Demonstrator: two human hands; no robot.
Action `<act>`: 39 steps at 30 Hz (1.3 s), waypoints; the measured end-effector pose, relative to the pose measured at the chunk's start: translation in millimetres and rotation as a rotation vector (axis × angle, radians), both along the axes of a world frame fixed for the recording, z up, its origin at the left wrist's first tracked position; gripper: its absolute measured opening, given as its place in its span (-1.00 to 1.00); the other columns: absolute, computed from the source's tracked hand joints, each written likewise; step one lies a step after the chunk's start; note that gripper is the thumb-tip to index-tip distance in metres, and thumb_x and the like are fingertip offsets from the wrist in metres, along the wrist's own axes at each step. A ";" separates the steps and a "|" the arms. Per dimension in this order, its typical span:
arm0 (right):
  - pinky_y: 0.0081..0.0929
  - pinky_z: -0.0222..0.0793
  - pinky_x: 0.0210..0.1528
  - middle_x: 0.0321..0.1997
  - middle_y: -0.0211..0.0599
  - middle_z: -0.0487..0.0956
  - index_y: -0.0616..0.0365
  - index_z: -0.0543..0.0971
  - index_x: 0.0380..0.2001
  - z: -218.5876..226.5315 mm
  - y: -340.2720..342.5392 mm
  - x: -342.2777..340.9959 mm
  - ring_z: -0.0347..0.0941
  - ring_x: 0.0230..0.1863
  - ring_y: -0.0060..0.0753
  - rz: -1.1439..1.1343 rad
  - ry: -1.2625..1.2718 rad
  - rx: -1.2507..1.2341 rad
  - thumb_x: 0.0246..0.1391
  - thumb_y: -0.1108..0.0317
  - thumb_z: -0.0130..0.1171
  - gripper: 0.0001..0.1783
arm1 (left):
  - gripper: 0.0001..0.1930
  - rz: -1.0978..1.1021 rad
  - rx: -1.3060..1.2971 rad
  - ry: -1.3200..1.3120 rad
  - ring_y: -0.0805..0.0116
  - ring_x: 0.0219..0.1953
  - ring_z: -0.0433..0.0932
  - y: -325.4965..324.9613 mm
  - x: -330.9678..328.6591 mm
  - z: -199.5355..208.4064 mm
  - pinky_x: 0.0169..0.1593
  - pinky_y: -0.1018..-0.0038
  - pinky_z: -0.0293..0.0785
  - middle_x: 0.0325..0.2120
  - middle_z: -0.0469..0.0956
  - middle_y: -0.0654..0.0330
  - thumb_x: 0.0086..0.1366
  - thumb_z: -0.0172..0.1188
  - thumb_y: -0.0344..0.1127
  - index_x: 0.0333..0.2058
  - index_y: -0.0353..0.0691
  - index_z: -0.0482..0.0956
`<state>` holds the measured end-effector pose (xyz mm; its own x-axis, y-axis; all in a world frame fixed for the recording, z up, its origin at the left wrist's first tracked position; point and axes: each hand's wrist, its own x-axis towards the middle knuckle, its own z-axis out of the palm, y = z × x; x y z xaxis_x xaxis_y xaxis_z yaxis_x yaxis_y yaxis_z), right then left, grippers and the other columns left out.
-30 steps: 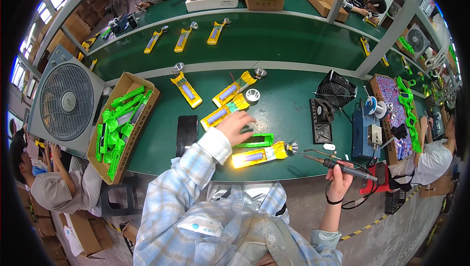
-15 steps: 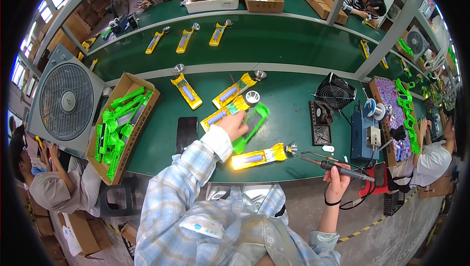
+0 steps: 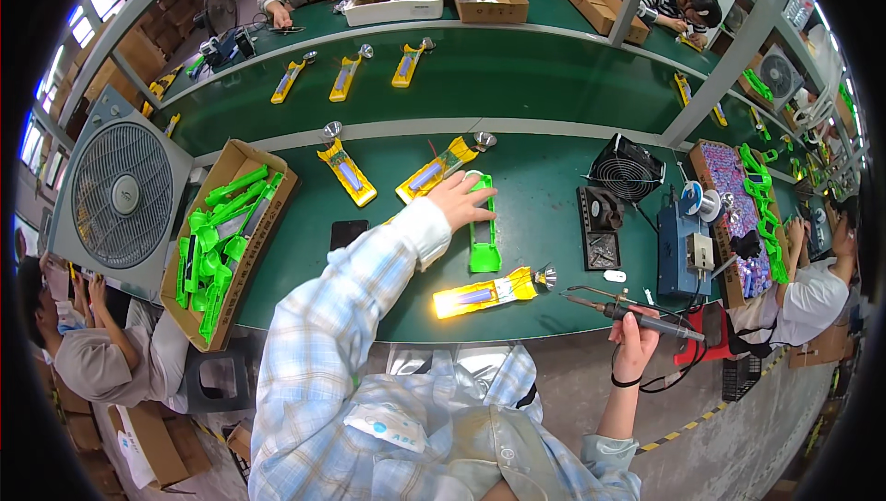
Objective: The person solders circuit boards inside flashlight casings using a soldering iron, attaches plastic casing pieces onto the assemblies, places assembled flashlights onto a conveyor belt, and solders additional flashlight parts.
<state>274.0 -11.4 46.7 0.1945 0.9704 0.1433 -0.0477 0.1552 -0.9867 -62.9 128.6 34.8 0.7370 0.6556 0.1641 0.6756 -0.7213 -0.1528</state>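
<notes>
My left hand is spread, its fingertips at the upper end of a green plastic shell lying lengthwise on the bench. My right hand grips a soldering iron, its tip pointing left near a metal reflector. That reflector is at the end of a yellow flashlight half holding a blue cylindrical battery; its left end glows. Beyond my left hand lie another yellow flashlight half and one further left. My left hand and sleeve mostly hide a third one.
A carton of green shells and a box fan stand at left, beside a dark phone. At right are a small black fan, a black tray, a blue soldering station and a battery carton. Other people work around.
My left hand has moved away from me and slightly right, its fingers spreading. The tilted green shell now lies flat and straight. My right hand with the soldering iron has stayed put.
</notes>
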 end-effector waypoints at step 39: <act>-0.76 0.04 -0.64 -0.66 -0.40 0.33 0.21 0.34 -0.31 5.0 6.8 -21.8 0.18 -0.69 -0.67 0.046 -0.053 -0.030 0.03 0.36 0.00 -0.82 | -0.57 0.140 -0.106 -0.589 0.18 -0.22 0.35 -64.3 27.5 -40.8 -0.11 0.32 0.21 -0.27 0.37 0.11 0.03 0.14 -0.16 -0.11 -0.18 0.37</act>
